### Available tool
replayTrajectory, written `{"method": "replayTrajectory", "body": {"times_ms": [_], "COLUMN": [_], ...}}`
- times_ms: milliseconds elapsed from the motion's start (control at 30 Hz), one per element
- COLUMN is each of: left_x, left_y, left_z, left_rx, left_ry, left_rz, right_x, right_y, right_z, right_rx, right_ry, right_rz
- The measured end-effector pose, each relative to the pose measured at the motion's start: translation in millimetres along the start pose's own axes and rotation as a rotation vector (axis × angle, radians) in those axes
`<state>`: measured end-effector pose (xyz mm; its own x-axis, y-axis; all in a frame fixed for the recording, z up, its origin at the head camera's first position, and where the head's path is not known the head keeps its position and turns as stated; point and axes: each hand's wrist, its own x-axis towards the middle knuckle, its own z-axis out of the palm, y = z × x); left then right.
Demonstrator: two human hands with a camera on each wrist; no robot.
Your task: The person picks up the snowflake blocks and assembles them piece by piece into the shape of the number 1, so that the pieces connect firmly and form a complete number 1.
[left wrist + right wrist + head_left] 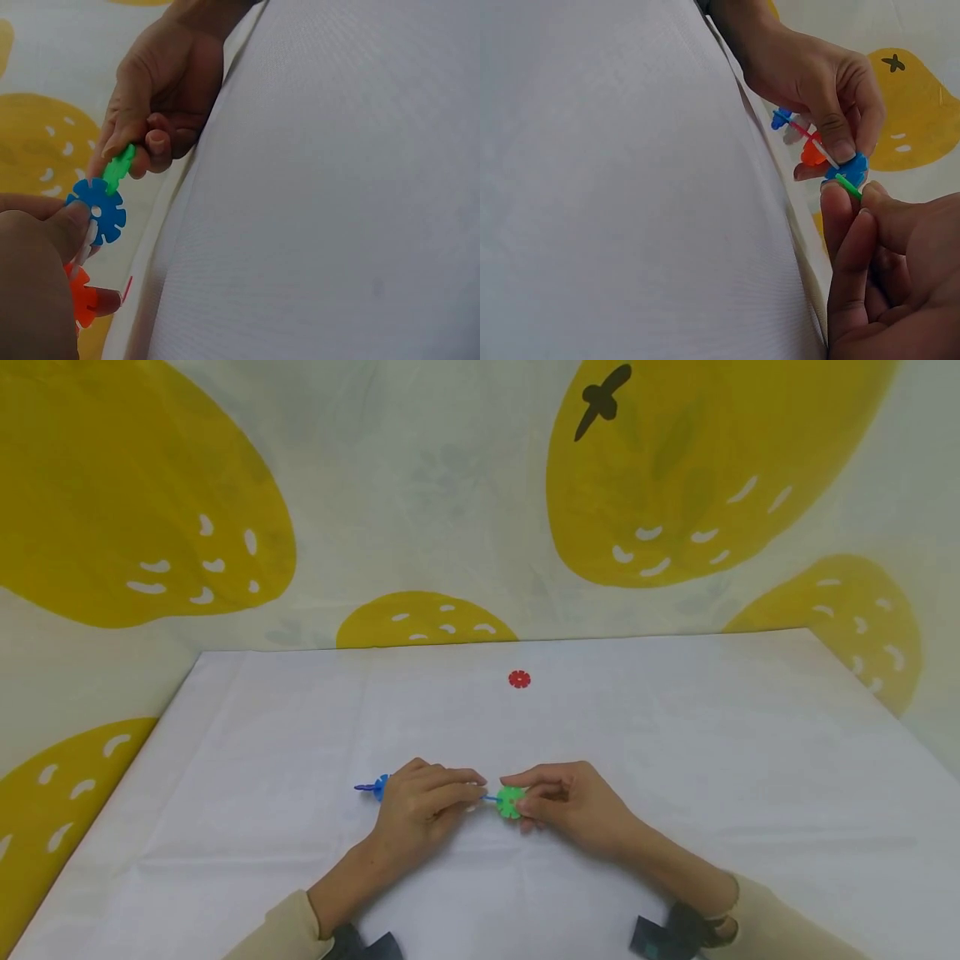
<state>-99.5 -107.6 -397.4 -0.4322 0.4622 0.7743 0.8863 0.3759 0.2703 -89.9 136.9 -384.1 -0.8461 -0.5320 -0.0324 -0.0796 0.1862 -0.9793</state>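
Note:
Above the white table, my left hand (420,806) holds a chain of slotted plastic discs, its thumb pressing on the light blue disc (107,212) at the chain's right end. Behind that come a white disc (89,236) and an orange disc (84,298), partly covered by fingers. A pink-red disc (799,129) is seen edge-on, and blue discs (781,118) form the far left end. Between thumb and fingers my right hand (581,806) pinches a green disc (507,803). The green disc's edge meets the light blue disc's rim; how deep the slots engage cannot be seen.
A single red disc (520,679) lies flat near the back of the white-covered table (675,718). Behind the table hangs a pale cloth (435,510) with large yellow fruit shapes. Dark devices (663,938) are strapped at both wrists.

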Motion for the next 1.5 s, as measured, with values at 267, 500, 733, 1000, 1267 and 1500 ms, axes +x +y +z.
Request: {"method": "replayTrajectory", "body": {"times_ms": [267, 500, 733, 1000, 1267, 1500], "left_x": [1.3, 2.1, 1.0, 1.4, 2.1, 2.1], "left_y": [0.7, 2.8, 4.8, 7.1, 6.5, 7.7], "left_z": [0.2, 0.5, 2.9, 4.6, 6.8, 6.9], "left_rx": [-0.026, -0.013, -0.011, 0.0, 0.013, 0.011], "left_ry": [0.045, 0.054, 0.063, 0.065, 0.08, 0.067], "left_rz": [-0.002, -0.001, -0.021, -0.021, -0.022, -0.044], "right_x": [-0.7, -0.3, 1.1, 2.6, 2.4, 1.2], "right_y": [-2.1, -1.1, 0.5, 1.0, -1.9, -4.6], "right_z": [-0.6, -0.7, 0.1, 0.4, 0.8, 3.2], "right_rx": [0.01, 0.017, 0.023, 0.001, 0.01, 0.056], "right_ry": [0.009, 0.003, 0.007, 0.006, 0.035, 0.051], "right_rz": [0.011, 0.02, 0.033, 0.025, 0.066, 0.103]}}
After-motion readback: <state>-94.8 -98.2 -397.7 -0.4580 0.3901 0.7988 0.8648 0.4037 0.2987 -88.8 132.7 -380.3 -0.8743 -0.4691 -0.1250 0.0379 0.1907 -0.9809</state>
